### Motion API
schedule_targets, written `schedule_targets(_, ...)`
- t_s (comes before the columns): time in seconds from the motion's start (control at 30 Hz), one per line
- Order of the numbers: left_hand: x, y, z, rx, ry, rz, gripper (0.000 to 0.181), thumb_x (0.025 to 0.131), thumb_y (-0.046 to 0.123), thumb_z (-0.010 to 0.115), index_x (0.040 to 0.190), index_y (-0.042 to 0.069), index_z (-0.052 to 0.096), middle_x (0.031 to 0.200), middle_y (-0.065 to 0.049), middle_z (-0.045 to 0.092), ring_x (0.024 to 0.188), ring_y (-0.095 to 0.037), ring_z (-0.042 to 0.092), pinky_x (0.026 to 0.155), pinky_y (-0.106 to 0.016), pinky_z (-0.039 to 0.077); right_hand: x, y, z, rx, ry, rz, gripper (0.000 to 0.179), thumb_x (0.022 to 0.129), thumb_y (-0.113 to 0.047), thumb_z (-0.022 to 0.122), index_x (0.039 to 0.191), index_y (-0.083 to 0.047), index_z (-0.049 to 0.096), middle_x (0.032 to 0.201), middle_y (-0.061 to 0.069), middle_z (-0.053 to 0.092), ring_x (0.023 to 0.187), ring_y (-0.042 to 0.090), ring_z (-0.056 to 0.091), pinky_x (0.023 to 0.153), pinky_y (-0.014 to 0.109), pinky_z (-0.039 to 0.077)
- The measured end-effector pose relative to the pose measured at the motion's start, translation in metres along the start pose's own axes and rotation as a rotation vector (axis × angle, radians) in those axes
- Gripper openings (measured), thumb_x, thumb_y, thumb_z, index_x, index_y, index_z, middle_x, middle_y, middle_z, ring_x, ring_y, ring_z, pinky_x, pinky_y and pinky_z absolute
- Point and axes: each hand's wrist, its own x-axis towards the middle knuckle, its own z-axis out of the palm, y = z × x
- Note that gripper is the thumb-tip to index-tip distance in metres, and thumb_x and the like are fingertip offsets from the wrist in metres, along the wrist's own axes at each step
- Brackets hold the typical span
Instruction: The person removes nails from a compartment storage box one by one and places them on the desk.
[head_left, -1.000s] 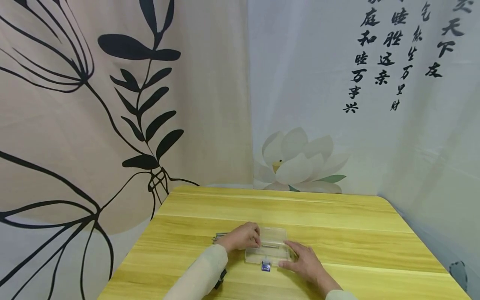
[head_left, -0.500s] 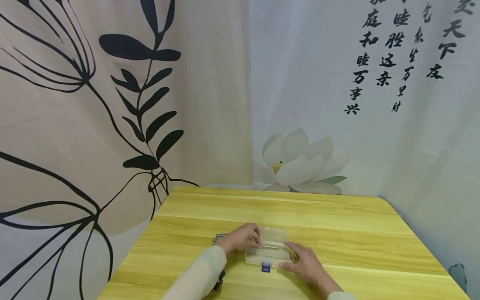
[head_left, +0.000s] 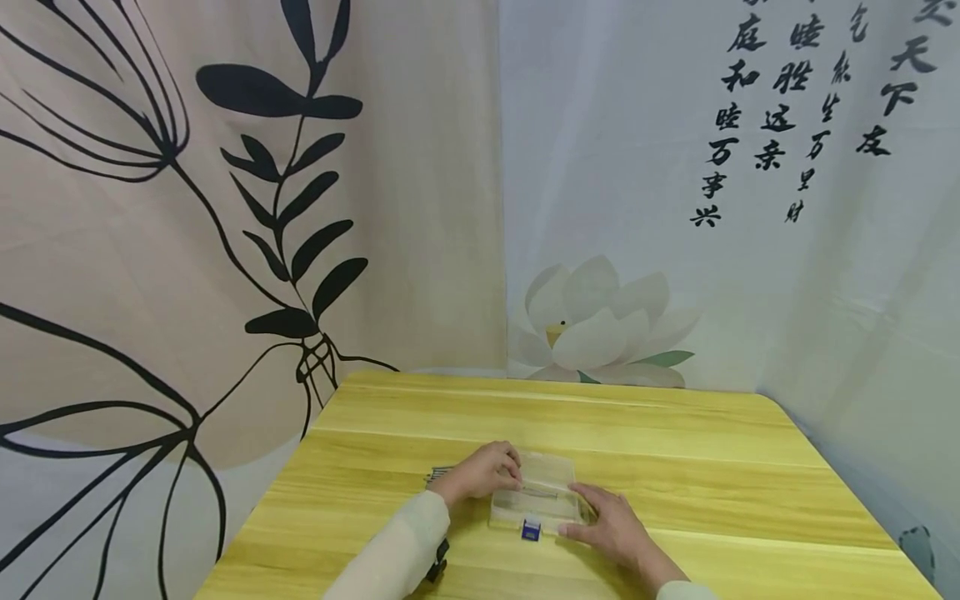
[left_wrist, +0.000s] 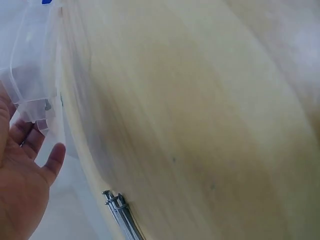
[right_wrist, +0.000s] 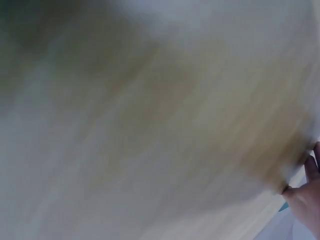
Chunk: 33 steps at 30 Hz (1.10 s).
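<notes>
A clear plastic box (head_left: 506,522) with its lid (head_left: 551,467) raised at the back lies on the wooden table, a blue latch (head_left: 531,531) at its front. My left hand (head_left: 483,471) reaches over the box's left part, thumb and fingertips pinching the end of a thin metal nail (head_left: 542,492) inside. In the left wrist view the fingers curl behind the see-through wall, little finger held apart. My right hand (head_left: 611,525) holds the right end of the box, thumb at the front corner and fingers at the far side. The right wrist view is mostly blurred.
Several loose nails (left_wrist: 122,215) lie in a bunch on the table (head_left: 675,450), left of the box and partly behind my left hand in the head view. A black device (head_left: 438,561) shows beside my left sleeve. Printed curtains hang behind the table.
My left hand has moved very slightly upward in the head view, and the nail lies at a steeper slant. The right hand stays at the box's end.
</notes>
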Motion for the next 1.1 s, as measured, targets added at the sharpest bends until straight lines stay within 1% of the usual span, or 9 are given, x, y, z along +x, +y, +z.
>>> schedule_targets(0.1, 0.0, 0.001, -0.001, -0.062, 0.014, -0.041, 0.01, 0.094, 0.022, 0.071, 0.085, 0.02, 0.074, 0.113, 0.009, 0.057, 0.109, -0.011, 0.053, 0.099, -0.036, 0.044, 0.0, 0.002, 0.001, -0.009, 0.006, 0.002, 0.078, 0.078, -0.051, 0.08, 0.138, -0.006, 0.057, 0.137, 0.02, 0.056, 0.128, 0.044, 0.049, 0.108, 0.069, 0.015)
schedule_targets(0.27, 0.0, 0.002, -0.009, -0.228, 0.084, -0.133, 0.011, 0.096, 0.02, 0.069, 0.086, 0.019, 0.073, 0.115, 0.008, 0.059, 0.116, -0.02, 0.054, 0.099, -0.042, 0.044, 0.001, 0.004, 0.001, -0.019, 0.012, -0.002, 0.078, 0.078, -0.052, 0.08, 0.138, -0.008, 0.058, 0.137, 0.019, 0.057, 0.128, 0.043, 0.049, 0.108, 0.07, 0.014)
schedule_targets(0.37, -0.002, -0.002, -0.018, -0.285, 0.109, -0.154, 0.008, 0.097, 0.019, 0.067, 0.091, 0.017, 0.073, 0.108, 0.005, 0.064, 0.101, -0.018, 0.059, 0.085, -0.036, 0.05, 0.0, 0.003, 0.0, -0.016, 0.001, 0.004, 0.077, 0.078, -0.051, 0.08, 0.138, -0.009, 0.057, 0.138, 0.019, 0.056, 0.129, 0.044, 0.048, 0.108, 0.071, 0.013)
schedule_targets(0.43, -0.005, -0.007, -0.025, -0.304, 0.112, -0.157, 0.01, 0.097, 0.019, 0.066, 0.095, 0.013, 0.074, 0.1, 0.002, 0.067, 0.083, -0.014, 0.057, 0.072, -0.031, 0.048, -0.001, 0.001, -0.001, -0.012, -0.01, 0.01, 0.077, 0.078, -0.051, 0.079, 0.139, -0.009, 0.056, 0.139, 0.019, 0.055, 0.13, 0.044, 0.047, 0.108, 0.071, 0.011)
schedule_targets(0.53, -0.011, -0.014, -0.034, -0.3, 0.105, -0.16, 0.016, 0.099, 0.018, 0.064, 0.099, 0.006, 0.074, 0.093, -0.002, 0.069, 0.071, -0.013, 0.052, 0.063, -0.029, 0.045, -0.002, -0.001, -0.003, -0.006, -0.017, 0.014, 0.077, 0.079, -0.05, 0.079, 0.139, -0.008, 0.056, 0.139, 0.02, 0.054, 0.13, 0.045, 0.046, 0.109, 0.07, 0.011)
schedule_targets(0.6, -0.016, -0.02, -0.038, -0.295, 0.105, -0.162, 0.018, 0.099, 0.018, 0.064, 0.1, 0.002, 0.073, 0.092, -0.005, 0.07, 0.069, -0.012, 0.051, 0.063, -0.028, 0.045, -0.003, -0.001, -0.003, -0.006, -0.017, 0.016, 0.077, 0.079, -0.05, 0.079, 0.139, -0.008, 0.056, 0.139, 0.02, 0.054, 0.13, 0.045, 0.046, 0.109, 0.07, 0.011)
schedule_targets(0.83, -0.037, -0.039, -0.05, -0.258, 0.108, -0.191, 0.016, 0.099, 0.013, 0.063, 0.099, -0.001, 0.072, 0.09, -0.01, 0.068, 0.067, -0.012, 0.05, 0.062, -0.029, 0.045, -0.002, 0.001, -0.001, -0.01, -0.013, 0.019, 0.078, 0.079, -0.051, 0.079, 0.14, -0.009, 0.056, 0.139, 0.021, 0.054, 0.129, 0.045, 0.046, 0.11, 0.069, 0.011)
schedule_targets(0.93, -0.047, -0.045, -0.053, -0.225, 0.106, -0.2, 0.014, 0.098, 0.011, 0.063, 0.096, 0.001, 0.072, 0.087, -0.009, 0.068, 0.067, -0.012, 0.051, 0.062, -0.029, 0.045, -0.001, 0.002, 0.001, -0.011, -0.009, 0.019, 0.078, 0.079, -0.051, 0.079, 0.14, -0.009, 0.056, 0.139, 0.021, 0.054, 0.129, 0.045, 0.046, 0.11, 0.069, 0.011)
schedule_targets(1.1, -0.063, -0.055, -0.053, -0.175, 0.099, -0.192, 0.013, 0.098, 0.012, 0.064, 0.093, 0.004, 0.073, 0.084, 0.001, 0.066, 0.07, -0.011, 0.053, 0.064, -0.028, 0.046, -0.001, 0.003, 0.001, -0.013, -0.004, 0.016, 0.079, 0.078, -0.052, 0.079, 0.14, -0.009, 0.056, 0.139, 0.021, 0.054, 0.13, 0.045, 0.046, 0.11, 0.068, 0.012)
